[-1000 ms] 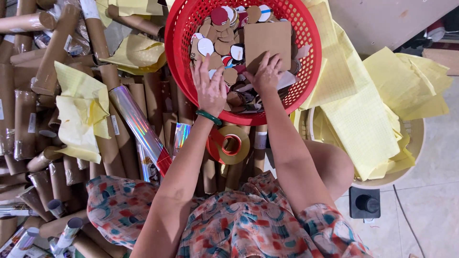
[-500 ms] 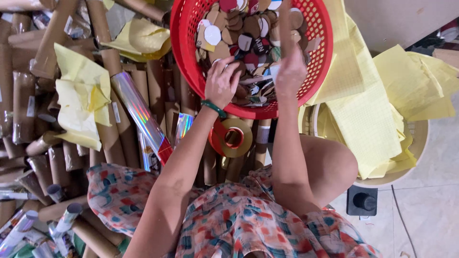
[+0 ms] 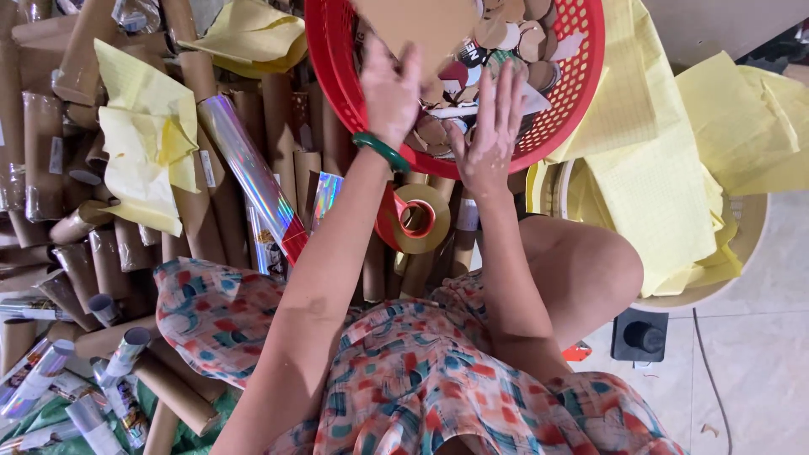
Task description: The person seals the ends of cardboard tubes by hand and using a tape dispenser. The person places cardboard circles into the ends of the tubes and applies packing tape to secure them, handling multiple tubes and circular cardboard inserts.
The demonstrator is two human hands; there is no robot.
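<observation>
Tiled floor (image 3: 758,371) at lower right, bare beside a small black block (image 3: 639,334); elsewhere packed to the left edge with brown cardboard tubes (image 3: 202,211), leaving little open room. Yellow paper sheets (image 3: 666,168) draped over a pale round basin (image 3: 750,244) at right, more yellow sheets (image 3: 143,143) crumpled on the tubes at left. Red perforated basket (image 3: 581,93) at top centre, cut off by the upper edge, filled with round cardboard discs (image 3: 506,34), near rim resting over the tubes. Holographic foil roll (image 3: 253,181) slanting beside the left forearm. Roll of tan tape on a red dispenser (image 3: 417,219) just below the basket rim, between the two forearms. Left hand (image 3: 389,88), green bangle (image 3: 381,152) at the wrist, inside the basket, fingers curled around the lower edge of a brown cardboard sheet (image 3: 421,29). Right hand (image 3: 489,126) spread flat, fingers apart, over the discs at the near rim, gripping nothing visible.
</observation>
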